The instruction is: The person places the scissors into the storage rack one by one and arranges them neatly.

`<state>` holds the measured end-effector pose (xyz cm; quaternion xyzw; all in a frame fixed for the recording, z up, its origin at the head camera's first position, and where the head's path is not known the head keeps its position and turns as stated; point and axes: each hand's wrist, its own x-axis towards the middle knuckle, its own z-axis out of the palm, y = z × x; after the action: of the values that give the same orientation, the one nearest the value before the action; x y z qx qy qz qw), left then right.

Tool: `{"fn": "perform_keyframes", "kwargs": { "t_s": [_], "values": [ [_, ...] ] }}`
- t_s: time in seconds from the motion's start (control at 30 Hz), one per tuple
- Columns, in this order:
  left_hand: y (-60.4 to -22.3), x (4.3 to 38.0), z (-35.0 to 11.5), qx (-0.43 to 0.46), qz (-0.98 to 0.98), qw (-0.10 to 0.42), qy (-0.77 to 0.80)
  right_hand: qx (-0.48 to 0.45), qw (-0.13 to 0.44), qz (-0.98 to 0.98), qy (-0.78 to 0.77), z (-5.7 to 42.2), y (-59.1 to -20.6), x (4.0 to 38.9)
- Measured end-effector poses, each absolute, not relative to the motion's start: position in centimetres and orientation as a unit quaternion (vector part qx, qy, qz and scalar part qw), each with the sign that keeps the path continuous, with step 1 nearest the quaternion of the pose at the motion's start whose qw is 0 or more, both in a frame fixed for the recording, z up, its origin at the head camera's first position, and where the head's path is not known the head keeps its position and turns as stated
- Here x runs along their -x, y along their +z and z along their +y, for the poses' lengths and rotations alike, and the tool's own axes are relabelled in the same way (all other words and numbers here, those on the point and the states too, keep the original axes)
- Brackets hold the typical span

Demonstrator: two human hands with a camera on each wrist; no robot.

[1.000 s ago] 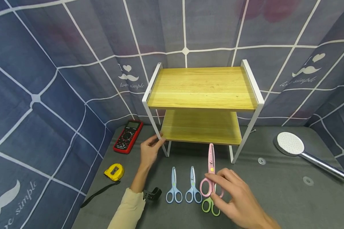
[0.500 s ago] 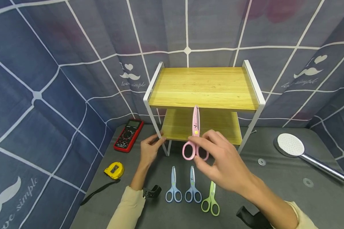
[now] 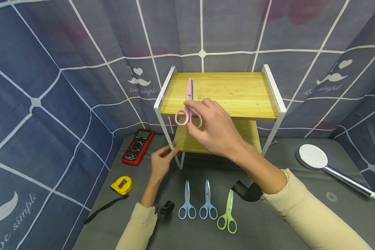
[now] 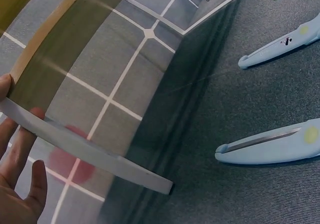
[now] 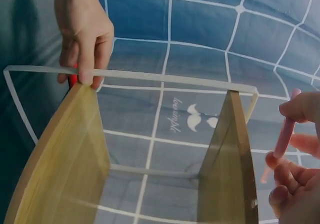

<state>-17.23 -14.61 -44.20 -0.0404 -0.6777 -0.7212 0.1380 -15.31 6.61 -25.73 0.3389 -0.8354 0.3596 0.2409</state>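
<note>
In the head view my right hand (image 3: pixel 214 126) pinches a pair of pink scissors (image 3: pixel 190 91) by the handles, blades pointing away, over the left part of the top shelf (image 3: pixel 231 92). The right wrist view shows the scissors (image 5: pixel 285 136) edge-on between thumb and fingers, beside the top board. My left hand (image 3: pixel 161 162) grips the white frame (image 3: pixel 165 130) of the two-tier rack at its left leg, near the lower shelf (image 3: pixel 247 133); in the left wrist view the fingers (image 4: pixel 22 146) wrap that leg. Two blue scissors (image 3: pixel 186 201) and a green pair (image 3: pixel 228 213) lie in front of the rack.
Left of the rack lie a red multimeter (image 3: pixel 138 147) and a yellow tape measure (image 3: pixel 122 185) with a black strap. A shower head (image 3: pixel 313 156) lies to the right. Patterned blue curtain (image 3: pixel 118 80) surrounds the grey table (image 3: pixel 268 222) behind and at both sides.
My right hand has carried the pink scissors up, away and leftward, from above the green scissors to over the top shelf. The left hand stays on the rack leg.
</note>
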Motion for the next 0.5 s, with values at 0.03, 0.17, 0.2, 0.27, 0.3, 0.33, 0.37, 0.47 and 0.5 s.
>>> {"fn": "perform_keyframes", "kwargs": {
  "t_s": [0.03,0.17,0.2,0.27,0.3,0.33,0.37,0.47,0.5],
  "values": [
    [-44.1,17.2,-14.6,0.042,-0.679,0.138,-0.720,-0.329,0.235,-0.840,0.361,6.3,-25.5,15.7],
    [-44.2,17.3,-14.7,0.052,-0.677,0.141,-0.721,-0.290,0.213,-0.861,0.361,5.1,-25.0,16.9],
    [-44.3,17.3,-14.7,0.055,-0.676,0.142,-0.721,-0.281,0.208,-0.865,0.360,4.9,-24.9,17.2],
    [-44.4,17.4,-14.7,0.058,-0.673,0.144,-0.723,-0.265,0.200,-0.874,0.356,4.5,-24.7,17.6],
    [-44.7,17.5,-14.8,0.058,-0.673,0.144,-0.723,-0.258,0.197,-0.878,0.352,4.3,-24.6,17.9],
    [-45.0,17.7,-14.9,0.057,-0.673,0.145,-0.723,-0.251,0.193,-0.882,0.348,4.2,-24.5,18.0],
    [-45.3,17.9,-14.9,0.055,-0.673,0.146,-0.723,-0.245,0.189,-0.886,0.344,4.0,-24.5,18.2],
    [-46.2,18.3,-15.1,0.051,-0.669,0.145,-0.727,-0.235,0.184,-0.897,0.327,3.9,-24.4,18.6],
    [-46.6,18.5,-15.1,0.051,-0.668,0.143,-0.728,-0.234,0.186,-0.899,0.320,3.9,-24.4,18.8]
  ]
}}
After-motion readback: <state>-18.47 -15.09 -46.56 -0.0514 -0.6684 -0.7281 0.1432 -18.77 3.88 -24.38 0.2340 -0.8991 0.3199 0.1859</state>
